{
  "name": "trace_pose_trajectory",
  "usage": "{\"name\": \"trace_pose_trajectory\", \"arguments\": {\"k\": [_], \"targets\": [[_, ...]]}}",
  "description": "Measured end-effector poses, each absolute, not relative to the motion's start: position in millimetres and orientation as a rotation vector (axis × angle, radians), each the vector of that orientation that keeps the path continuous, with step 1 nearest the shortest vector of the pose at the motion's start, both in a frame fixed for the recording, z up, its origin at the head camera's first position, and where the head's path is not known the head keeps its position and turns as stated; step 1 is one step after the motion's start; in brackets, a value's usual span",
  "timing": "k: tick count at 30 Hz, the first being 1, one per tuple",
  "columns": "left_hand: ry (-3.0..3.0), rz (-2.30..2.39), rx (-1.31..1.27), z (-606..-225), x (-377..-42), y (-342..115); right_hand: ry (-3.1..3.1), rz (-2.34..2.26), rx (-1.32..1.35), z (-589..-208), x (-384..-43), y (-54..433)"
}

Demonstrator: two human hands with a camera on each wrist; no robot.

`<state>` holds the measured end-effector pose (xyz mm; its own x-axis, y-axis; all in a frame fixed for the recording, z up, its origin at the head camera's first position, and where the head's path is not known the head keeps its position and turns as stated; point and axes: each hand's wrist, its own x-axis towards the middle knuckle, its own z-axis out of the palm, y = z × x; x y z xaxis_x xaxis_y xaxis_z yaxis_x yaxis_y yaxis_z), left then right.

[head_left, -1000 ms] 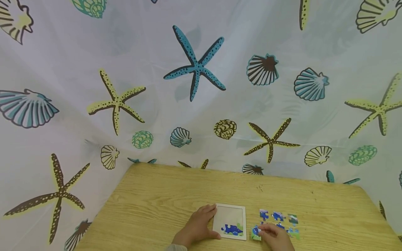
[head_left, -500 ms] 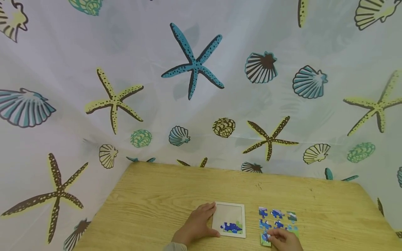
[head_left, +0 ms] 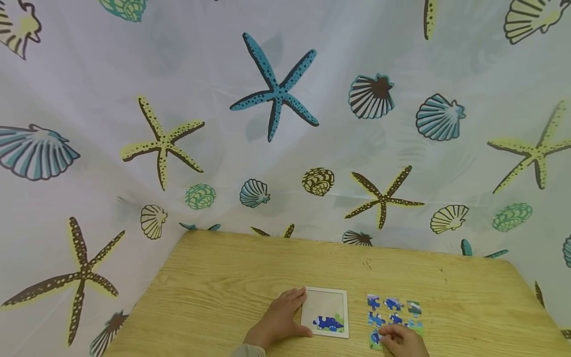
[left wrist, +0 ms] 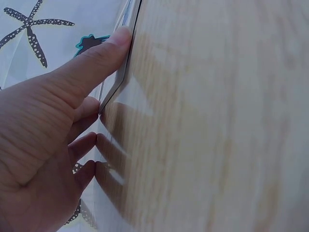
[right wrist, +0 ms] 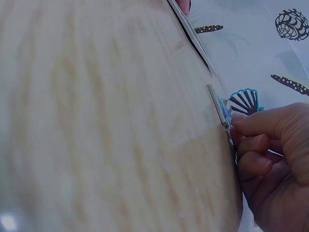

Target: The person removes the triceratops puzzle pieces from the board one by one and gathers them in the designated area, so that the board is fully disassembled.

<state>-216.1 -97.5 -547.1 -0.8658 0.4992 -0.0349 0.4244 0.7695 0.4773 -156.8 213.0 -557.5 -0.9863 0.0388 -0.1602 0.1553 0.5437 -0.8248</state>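
Observation:
A square white-edged puzzle tray point(head_left: 325, 301) lies on the table, with blue-and-green jigsaw pieces point(head_left: 331, 324) joined along its lower part. My left hand point(head_left: 282, 317) holds the tray's left side, thumb at the lower corner and fingers at the upper one. In the left wrist view the thumb of that hand point(left wrist: 58, 101) overlaps the tray's thin edge. To the tray's right, my right hand point(head_left: 403, 341) pinches a blue-and-green jigsaw piece point(head_left: 374, 340) between thumb and fingers, low over the table. The right wrist view shows this piece point(right wrist: 219, 107) edge-on at the fingertips.
Several loose jigsaw pieces point(head_left: 394, 304) lie in rows just beyond my right hand, partly covered by it. The wooden table point(head_left: 250, 263) ends at a white cloth point(head_left: 214, 64) printed with starfish and shells, which hangs at the back and both sides.
My right hand has carried the jigsaw piece from beside the tray rightward to the near end of the loose pieces, where it appears lower now. My left hand stays on the tray.

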Motion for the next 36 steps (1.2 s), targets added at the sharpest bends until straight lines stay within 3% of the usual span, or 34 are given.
{"name": "trace_pose_trajectory", "arguments": {"k": [18, 36], "targets": [[2.820, 0.674, 0.748, -548.8, -217.1, -97.8, 2.571, -1.518, 0.227, -558.6, -157.7, 215.1], [2.812, 0.692, 0.745, -552.5, -218.7, -99.2, 2.431, -1.730, -0.106, -543.9, -168.2, 191.6]]}}
